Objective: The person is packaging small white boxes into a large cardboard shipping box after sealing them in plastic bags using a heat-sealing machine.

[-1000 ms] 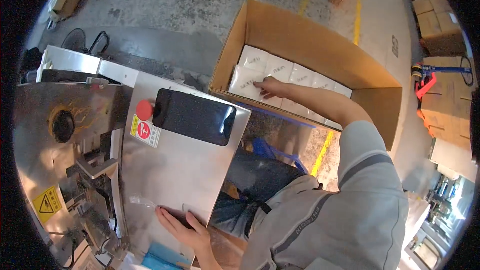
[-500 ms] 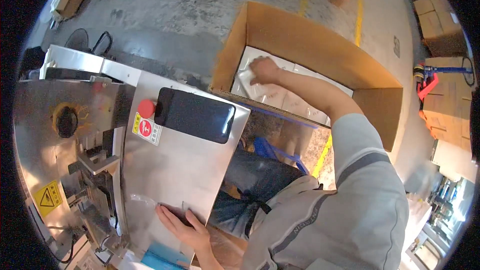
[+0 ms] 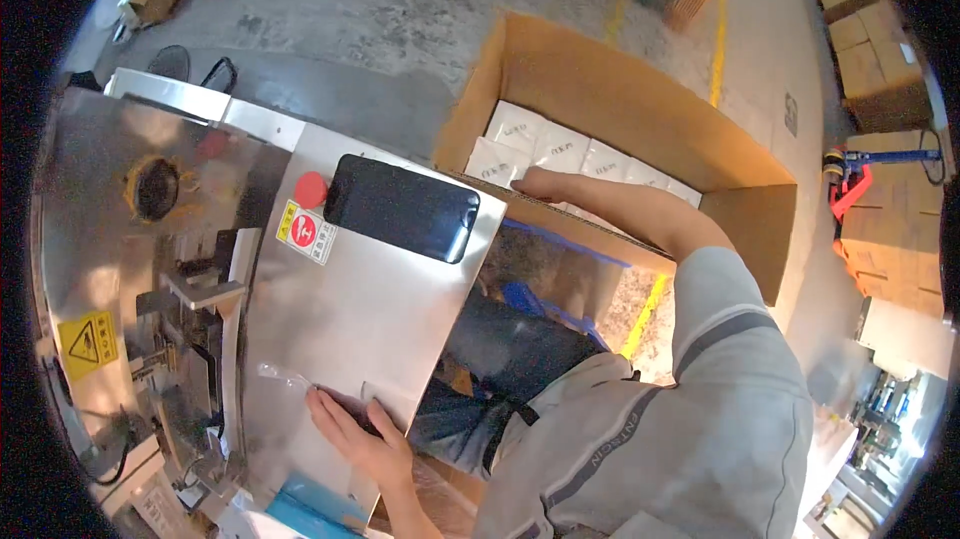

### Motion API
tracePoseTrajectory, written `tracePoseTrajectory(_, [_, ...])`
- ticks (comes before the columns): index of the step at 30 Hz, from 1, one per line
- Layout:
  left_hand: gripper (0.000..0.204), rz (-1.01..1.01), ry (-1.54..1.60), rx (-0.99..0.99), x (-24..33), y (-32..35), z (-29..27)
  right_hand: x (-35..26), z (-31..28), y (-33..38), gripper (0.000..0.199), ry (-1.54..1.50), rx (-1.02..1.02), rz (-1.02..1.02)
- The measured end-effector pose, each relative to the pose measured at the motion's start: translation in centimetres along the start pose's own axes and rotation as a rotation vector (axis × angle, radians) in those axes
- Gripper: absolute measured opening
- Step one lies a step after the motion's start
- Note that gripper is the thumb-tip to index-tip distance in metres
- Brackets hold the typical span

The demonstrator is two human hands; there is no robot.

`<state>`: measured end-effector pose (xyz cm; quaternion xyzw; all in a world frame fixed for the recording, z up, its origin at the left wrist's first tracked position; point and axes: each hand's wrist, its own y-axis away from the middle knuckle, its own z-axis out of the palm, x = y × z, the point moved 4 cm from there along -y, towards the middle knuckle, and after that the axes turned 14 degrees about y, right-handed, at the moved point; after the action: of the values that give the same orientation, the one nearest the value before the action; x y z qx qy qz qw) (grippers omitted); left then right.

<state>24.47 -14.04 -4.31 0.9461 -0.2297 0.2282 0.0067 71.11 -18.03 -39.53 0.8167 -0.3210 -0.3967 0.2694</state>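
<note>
My right hand (image 3: 540, 184) is inside a long cardboard box (image 3: 630, 89), low against its near wall. It touches or is close to one of the flat white packets (image 3: 562, 147) with dark print that lie in rows there. The box wall hides most of its fingers, so I cannot tell whether they grip a packet. My left hand (image 3: 365, 444) lies on a shiny metal machine top (image 3: 340, 329), fingers stretched out and thumb apart. A strip of clear plastic film (image 3: 283, 376) lies by its fingertips.
On the metal top lie a black phone (image 3: 400, 209) and, beside it, a red round button (image 3: 311, 189) above a warning label. Machine parts (image 3: 190, 299) stand at the left. A blue sheet (image 3: 310, 507) is at the lower edge. Stacked cartons (image 3: 890, 209) stand far right.
My right hand has moved from the far left of the packets toward the box's near wall. More printed packets show now. My left hand keeps its place on the metal top.
</note>
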Motion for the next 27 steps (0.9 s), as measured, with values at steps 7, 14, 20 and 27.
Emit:
tracePoseTrajectory(7, [0.064, 0.057, 0.114, 0.079, -0.6, 0.5, 0.3, -2.9, -4.2, 3.2, 0.051, 0.474, 0.105, -0.475])
tracePoseTrajectory(14, [0.034, 0.144, 0.341, 0.332, -1.3, 1.7, -1.7, -17.9, -10.9, 19.1, 0.043, -0.114, 0.235, -0.564])
tracePoseTrajectory(20, [0.025, -0.02, 0.845, 0.009, -2.4, 7.5, -10.7, -16.2, -9.6, 19.5, 0.042, 0.137, 0.589, -0.565])
tracePoseTrajectory(27, [0.04, -0.108, 1.573, 0.889, -29.3, 33.0, -24.8, -16.0, -8.8, 17.0, 0.042, 0.06, 0.488, -0.596])
